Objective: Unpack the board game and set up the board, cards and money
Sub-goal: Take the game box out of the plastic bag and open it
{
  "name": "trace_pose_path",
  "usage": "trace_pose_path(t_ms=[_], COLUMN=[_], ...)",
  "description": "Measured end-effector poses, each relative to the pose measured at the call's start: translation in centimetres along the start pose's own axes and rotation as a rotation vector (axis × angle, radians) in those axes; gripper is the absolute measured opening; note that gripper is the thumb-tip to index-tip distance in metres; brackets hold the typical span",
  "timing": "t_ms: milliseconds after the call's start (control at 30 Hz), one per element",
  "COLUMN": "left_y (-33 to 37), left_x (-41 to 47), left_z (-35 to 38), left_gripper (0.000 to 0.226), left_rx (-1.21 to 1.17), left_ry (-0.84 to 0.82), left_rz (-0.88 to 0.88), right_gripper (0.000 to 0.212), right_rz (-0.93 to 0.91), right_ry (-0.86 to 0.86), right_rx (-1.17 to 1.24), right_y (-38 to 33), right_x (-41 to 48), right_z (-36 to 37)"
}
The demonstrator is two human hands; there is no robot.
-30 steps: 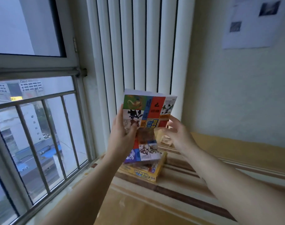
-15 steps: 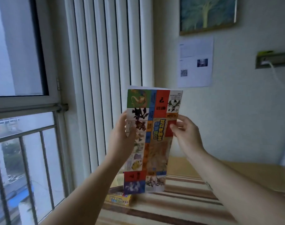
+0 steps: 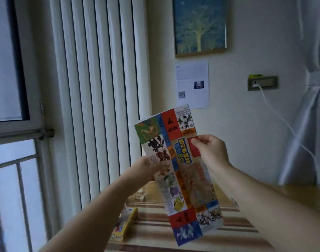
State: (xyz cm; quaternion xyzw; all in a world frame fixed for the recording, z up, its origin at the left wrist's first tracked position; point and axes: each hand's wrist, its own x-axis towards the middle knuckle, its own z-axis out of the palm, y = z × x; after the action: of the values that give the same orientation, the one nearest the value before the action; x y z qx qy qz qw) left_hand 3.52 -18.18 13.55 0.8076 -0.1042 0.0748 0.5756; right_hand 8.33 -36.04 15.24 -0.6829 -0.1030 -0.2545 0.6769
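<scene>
I hold a folded, colourful paper game board [image 3: 181,179] upright in the air, above a striped surface. Its squares carry creature pictures and red question-mark fields. My left hand [image 3: 146,167] grips the board's left edge near the middle. My right hand [image 3: 209,150] pinches the right edge higher up, thumb on the printed face. The yellow game box [image 3: 125,224] lies on the striped surface below and to the left, partly hidden by my left forearm.
White vertical blinds [image 3: 101,88] and a barred window [image 3: 13,179] fill the left. On the wall hang a tree picture [image 3: 200,26], a printed sheet [image 3: 192,84] and a socket with a white cable [image 3: 263,82]. A tied curtain [image 3: 312,106] hangs at the right.
The board has risen, unfolded longer and tilted with its top to the left. The view has swung up and right, away from the box and window.
</scene>
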Motion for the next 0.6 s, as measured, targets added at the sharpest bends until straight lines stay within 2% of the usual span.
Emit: trace_pose_path(t_ms=[100,200,267,333,400,467,533,600], left_y=[0.0,0.0,-0.1,-0.2,-0.3,0.0,0.0,-0.6], left_x=[0.4,0.9,0.9,0.8,0.7,0.4,0.3,0.6], left_z=[0.0,-0.6,-0.8,-0.9,-0.9,-0.6,-0.2,-0.3], left_gripper=[0.02,0.021,0.023,0.021,0.019,0.021,0.022,0.028], left_rx=[-0.181,-0.206,-0.148,-0.106,-0.085,-0.044,-0.02,-0.03], left_ry=[0.199,0.376,0.393,0.354,0.291,0.254,0.268,0.301], left_rz=[-0.029,-0.039,-0.036,-0.048,-0.05,-0.038,-0.033,-0.036], right_gripper=[0.013,0.023,0.02,0.011,0.06,0.104,0.122,0.126], right_rz=[0.024,0.054,-0.005,-0.137,-0.19,-0.133,-0.087,-0.047], right_ry=[-0.129,-0.412,-0.563,-0.583,-0.592,-0.638,-0.688,-0.735], right_rx=[-0.078,-0.022,-0.039,-0.216,-0.353,-0.345,-0.329,-0.312], right_y=[-0.4,-0.7,-0.8,-1.1,-1.3,-1.7,-1.7,-1.6], right_x=[-0.4,-1.0,-1.4,-1.6,-1.6,-1.6,-1.6,-1.5], right_z=[-0.6,-0.7,-0.3,-0.1,0.2,0.6,1.1,1.5])
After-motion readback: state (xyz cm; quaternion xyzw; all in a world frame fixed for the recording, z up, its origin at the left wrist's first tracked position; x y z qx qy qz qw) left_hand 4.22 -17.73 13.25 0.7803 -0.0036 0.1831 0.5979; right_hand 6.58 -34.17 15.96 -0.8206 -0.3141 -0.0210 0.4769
